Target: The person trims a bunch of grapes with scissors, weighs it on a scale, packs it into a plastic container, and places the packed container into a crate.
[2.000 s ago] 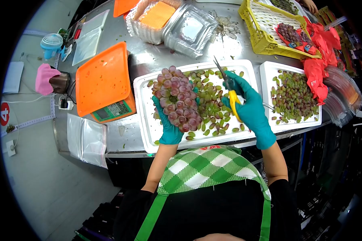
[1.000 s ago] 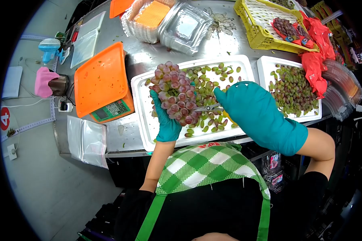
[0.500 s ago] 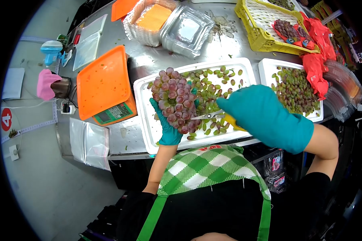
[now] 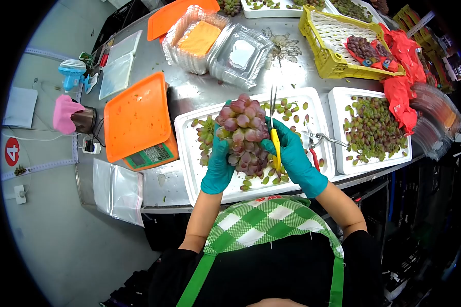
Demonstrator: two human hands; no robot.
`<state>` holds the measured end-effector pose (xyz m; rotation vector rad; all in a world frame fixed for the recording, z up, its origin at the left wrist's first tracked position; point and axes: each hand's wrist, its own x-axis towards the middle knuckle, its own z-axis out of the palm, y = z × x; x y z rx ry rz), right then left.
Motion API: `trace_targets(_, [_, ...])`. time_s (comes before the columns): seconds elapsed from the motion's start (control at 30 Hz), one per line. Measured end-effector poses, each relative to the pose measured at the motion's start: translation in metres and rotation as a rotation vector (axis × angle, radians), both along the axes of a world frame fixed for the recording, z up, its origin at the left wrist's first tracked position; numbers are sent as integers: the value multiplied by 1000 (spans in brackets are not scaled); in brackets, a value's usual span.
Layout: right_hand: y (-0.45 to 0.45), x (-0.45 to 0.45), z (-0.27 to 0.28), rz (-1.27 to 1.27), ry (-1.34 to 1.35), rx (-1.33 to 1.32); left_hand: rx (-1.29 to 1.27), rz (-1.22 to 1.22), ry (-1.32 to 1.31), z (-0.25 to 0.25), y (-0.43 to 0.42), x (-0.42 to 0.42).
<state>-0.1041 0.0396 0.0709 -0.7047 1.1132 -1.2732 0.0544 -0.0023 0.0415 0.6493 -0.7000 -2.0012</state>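
Note:
A bunch of reddish-purple grapes [image 4: 245, 134] is held up over a white foam tray [image 4: 192, 176]. My left hand [image 4: 218, 166], in a teal glove, wraps round the bunch from its left side. On the right, my gloved right hand [image 4: 298, 162] holds yellow-handled scissors [image 4: 275, 144], blades pointing away from me, and its fingers touch or lie close to the bunch. Loose green grapes [image 4: 264, 180] lie in the tray below, with a greener bunch [image 4: 206, 134] at its left. Red-handled pruning shears [image 4: 313, 148] rest at the tray's right side.
An orange scale [image 4: 138, 120] stands left, with plastic bags [image 4: 118, 190] in front. Clear clamshell boxes [image 4: 241, 51] are stacked behind. A second tray of loose grapes [image 4: 376, 125] sits right, below a yellow crate [image 4: 320, 46] and red bags [image 4: 400, 100].
My right hand has moved left and down to the bunch, and the scissors have swung to point away from me. The bunch has turned. The red-handled shears have come into view.

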Motion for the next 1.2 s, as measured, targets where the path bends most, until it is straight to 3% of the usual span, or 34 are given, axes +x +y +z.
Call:
trace_targets(0.13, [0,-4,-8,-87,-207,42,-69,21,-121,10,2,0])
trace_targets(0.2, [4,2,-9,-113,-85,53,-115,33,-173,12,2,-2])
trace_targets(0.33, [8,8,-5,59,-23,-65,191,80,74,-7,12,2])
trace_targets(0.37, [8,7,2,116,-2,-62,167,109,76,-11,13,4])
trace_targets(0.5, [-3,-7,47,176,725,-319,96,73,151,-15,11,16])
trace_targets(0.6, [-12,-31,79,362,1327,-464,65,50,119,-18,10,23])
trace_targets(0.7, [-14,-44,95,460,1661,-519,89,79,58,-20,11,23])
trace_targets(0.8, [-16,-42,127,637,1782,-350,100,95,28,-17,10,18])
trace_targets(0.93, [-17,-40,138,662,1793,-390,21,119,-7,-16,9,14])
trace_targets(1.03, [-16,-37,139,676,2029,-555,-61,198,-155,-11,9,10])
trace_targets(1.13, [-20,-24,148,796,2154,-429,-99,279,-237,-17,10,7])
trace_targets(1.2, [-21,-23,146,794,2103,-439,-62,307,-188,-21,13,6])
